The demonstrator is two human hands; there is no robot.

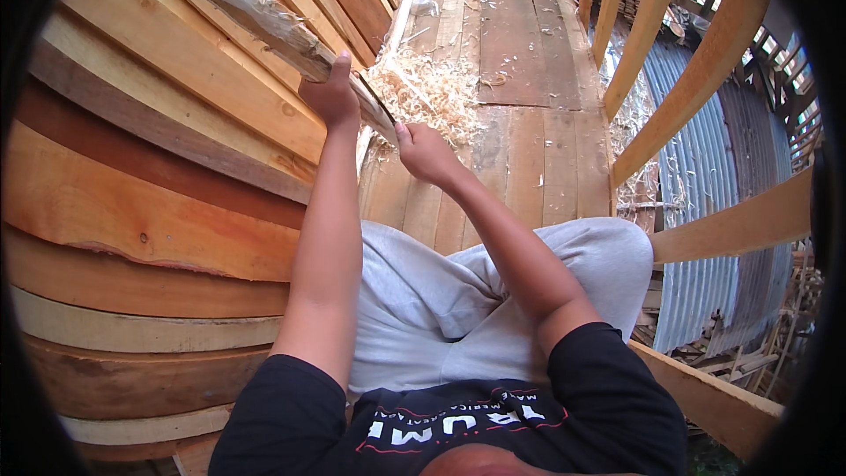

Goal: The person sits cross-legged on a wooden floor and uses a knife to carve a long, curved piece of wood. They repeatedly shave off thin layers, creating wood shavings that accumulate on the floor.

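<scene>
A long, partly peeled wooden pole (256,11) slants from the upper left down between my hands, with curled shavings clinging to its surface. My left hand (331,99) is closed on the pole, its thumb pointing up. Lower and to the right, my right hand (428,153) is closed at the near end of a thin, dark, curved knife blade (384,109). The blade lies close along the pole's right side and reaches up toward my left hand. The fingers of my right hand cover the grip.
Pale wood shavings (427,95) heap on the plank floor (520,159) beyond my hands. Overlapping boards (150,198) wall the left side. Wooden railing slats (696,70) stand at the right, with corrugated metal sheets (701,203) beyond. My bent legs in grey trousers (582,256) are close below my hands.
</scene>
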